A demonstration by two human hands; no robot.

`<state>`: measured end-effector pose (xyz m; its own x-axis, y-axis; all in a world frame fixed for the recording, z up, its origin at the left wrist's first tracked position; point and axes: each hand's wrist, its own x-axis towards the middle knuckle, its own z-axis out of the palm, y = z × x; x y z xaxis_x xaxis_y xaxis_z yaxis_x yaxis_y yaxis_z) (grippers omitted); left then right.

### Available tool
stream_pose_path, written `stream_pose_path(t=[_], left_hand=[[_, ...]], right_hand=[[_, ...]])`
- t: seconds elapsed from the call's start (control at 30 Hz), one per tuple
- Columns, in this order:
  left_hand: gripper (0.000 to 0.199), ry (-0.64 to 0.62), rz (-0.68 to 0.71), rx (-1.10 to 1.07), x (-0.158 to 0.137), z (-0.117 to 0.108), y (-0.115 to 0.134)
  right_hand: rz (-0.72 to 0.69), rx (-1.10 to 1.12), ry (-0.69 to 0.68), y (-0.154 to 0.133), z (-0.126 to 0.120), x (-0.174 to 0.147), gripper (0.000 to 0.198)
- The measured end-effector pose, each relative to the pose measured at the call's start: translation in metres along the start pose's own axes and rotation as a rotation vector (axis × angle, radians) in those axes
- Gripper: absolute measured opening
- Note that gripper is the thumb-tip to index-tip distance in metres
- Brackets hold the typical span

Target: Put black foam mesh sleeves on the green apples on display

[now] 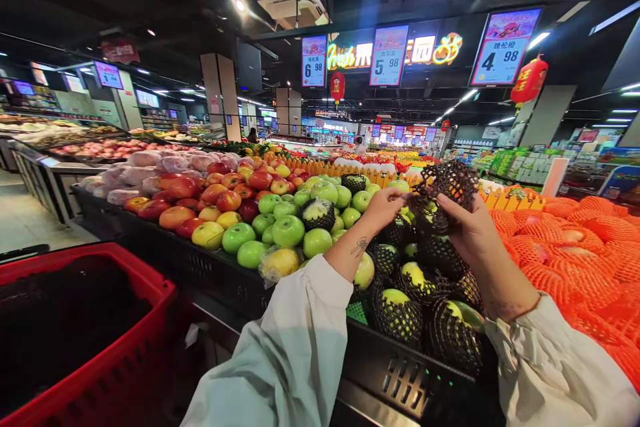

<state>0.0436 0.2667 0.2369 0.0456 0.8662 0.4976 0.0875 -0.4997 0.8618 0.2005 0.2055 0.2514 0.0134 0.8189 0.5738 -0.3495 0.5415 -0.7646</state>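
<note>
My right hand [473,227] is closed around a bunched black foam net [453,183], raised over the display. Whether a fruit is inside the net is hard to tell. My left hand [384,208] reaches in from the left, its fingers pinched together at the net's left edge. Below both hands lie several yellow-green fruits in black foam nets [397,313], their kind unclear. Left of my left wrist are loose green apples [287,231], one netted fruit [319,213] among them, and a yellow fruit in clear plastic [281,262].
A red shopping basket [150,280] stands at the lower left. Red and yellow apples [227,201] and plastic-wrapped fruit [145,173] fill the display's left part. Orange-netted fruit [575,247] is heaped at the right. The black display edge [400,373] runs along the front. Price screens [389,55] hang overhead.
</note>
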Motion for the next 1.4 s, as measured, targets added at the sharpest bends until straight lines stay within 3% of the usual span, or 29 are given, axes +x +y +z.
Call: stream_pose_path(t=[0.17,0.27,0.47,0.7,0.9,1.03,1.13,1.2,1.3,1.4], left_hand=[[0.033,0.465,-0.132,0.757,0.003,-0.035,0.002],[0.053,0.626,-0.309,0.975,0.012,-0.055,-0.008],[0.060,0.768,-0.525,0.995,0.035,-0.069,-0.038],[0.060,0.857,-0.442,0.871,0.032,-0.071,-0.040],[0.079,0.798,-0.206,0.743,0.019,-0.063,-0.019],[0.083,0.734,-0.040,0.367,0.017,-0.053,-0.004],[0.073,0.502,-0.064,-0.086,0.018,-0.040,-0.001],[0.071,0.354,-0.053,-0.229,0.017,-0.030,-0.002],[0.081,0.158,0.050,-0.127,0.007,-0.018,-0.003],[0.081,-0.142,0.175,0.134,-0.005,-0.016,0.000]], right_hand=[[-0.036,-0.001,0.100,-0.003,-0.003,0.003,0.049],[-0.012,-0.011,0.070,-0.002,-0.004,0.003,0.044],[0.011,-0.016,0.022,0.002,-0.005,0.001,0.038],[0.015,-0.031,0.009,0.004,-0.003,0.000,0.034],[0.037,-0.079,-0.002,0.004,-0.003,-0.001,0.034],[0.026,-0.099,0.030,0.006,-0.004,0.002,0.035],[-0.068,-0.077,0.153,0.009,-0.008,0.008,0.036],[-0.190,-0.074,0.236,0.010,-0.013,0.013,0.035],[-0.339,-0.093,0.294,0.010,-0.021,0.020,0.035],[-0.373,-0.117,0.301,0.010,-0.024,0.023,0.040]])
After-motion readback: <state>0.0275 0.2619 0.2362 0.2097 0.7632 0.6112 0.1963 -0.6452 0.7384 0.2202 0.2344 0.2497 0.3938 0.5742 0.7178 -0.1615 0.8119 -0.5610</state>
